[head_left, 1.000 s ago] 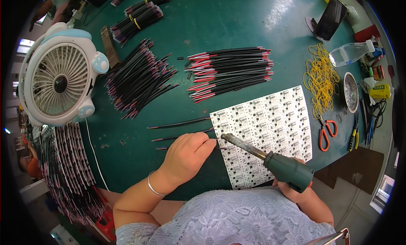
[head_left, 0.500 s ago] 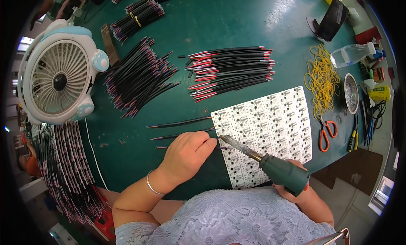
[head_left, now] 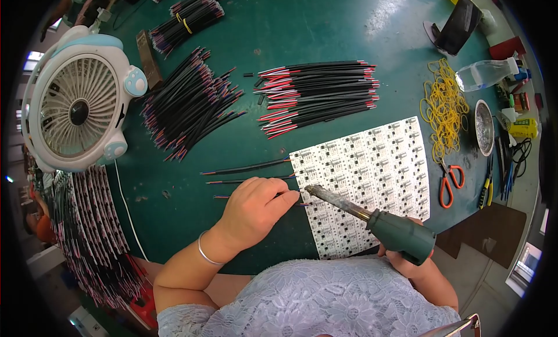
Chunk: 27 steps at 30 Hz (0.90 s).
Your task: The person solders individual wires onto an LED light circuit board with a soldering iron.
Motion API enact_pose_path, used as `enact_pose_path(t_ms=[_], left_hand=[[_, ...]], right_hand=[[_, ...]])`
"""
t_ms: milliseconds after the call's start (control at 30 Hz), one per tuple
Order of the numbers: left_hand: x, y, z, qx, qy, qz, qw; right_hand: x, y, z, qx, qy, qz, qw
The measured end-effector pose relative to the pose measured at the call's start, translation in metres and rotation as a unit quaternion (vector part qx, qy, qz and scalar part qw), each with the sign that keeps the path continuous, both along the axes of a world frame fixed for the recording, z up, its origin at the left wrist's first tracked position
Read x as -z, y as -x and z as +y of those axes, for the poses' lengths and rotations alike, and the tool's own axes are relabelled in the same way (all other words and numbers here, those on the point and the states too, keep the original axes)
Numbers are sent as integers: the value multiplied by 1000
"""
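Observation:
My right hand is wrapped round the green handle of a soldering iron. Its metal barrel points left, and the tip lies over the left edge of a white circuit board sheet covered with rows of small parts. Close to that tip, my left hand pinches thumb and forefinger together; what is between them is mostly hidden. Two thin black cables reach the board's left edge just above the hand. Another cable runs beneath my left hand, with a coloured end showing by the board.
Black cables with red and white ends lie beyond the board, a larger cable pile to their left. A white fan stands at left. Yellow rubber bands, orange-handled scissors, a bottle and a metal bowl are at right.
The soldering iron and my right hand have shifted slightly right and down, the tip moving a little away from my left fingertips. My left hand has barely moved.

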State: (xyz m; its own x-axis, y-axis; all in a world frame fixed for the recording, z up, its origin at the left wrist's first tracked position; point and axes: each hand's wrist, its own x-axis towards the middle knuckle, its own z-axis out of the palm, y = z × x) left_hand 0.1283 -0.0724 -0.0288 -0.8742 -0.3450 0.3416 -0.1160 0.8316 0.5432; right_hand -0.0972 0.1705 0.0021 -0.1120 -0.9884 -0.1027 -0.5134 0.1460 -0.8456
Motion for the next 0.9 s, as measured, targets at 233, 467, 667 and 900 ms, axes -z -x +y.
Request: enact_pose_path(t_ms=[233, 467, 667, 900], left_hand=[[0, -1, -1, 7, -2, -10, 1000], [-4, -1, 2, 8, 21, -17, 1000], [-2, -1, 5, 1, 41, -16, 999], [-28, -10, 23, -29, 80, -85, 993]], right_hand=[[-3, -3, -4, -7, -1, -8, 1000], [-3, -6, -5, -25, 64, 59, 996], [-1, -28, 9, 165, -23, -313, 935], [-1, -33, 28, 230, 47, -332, 914]])
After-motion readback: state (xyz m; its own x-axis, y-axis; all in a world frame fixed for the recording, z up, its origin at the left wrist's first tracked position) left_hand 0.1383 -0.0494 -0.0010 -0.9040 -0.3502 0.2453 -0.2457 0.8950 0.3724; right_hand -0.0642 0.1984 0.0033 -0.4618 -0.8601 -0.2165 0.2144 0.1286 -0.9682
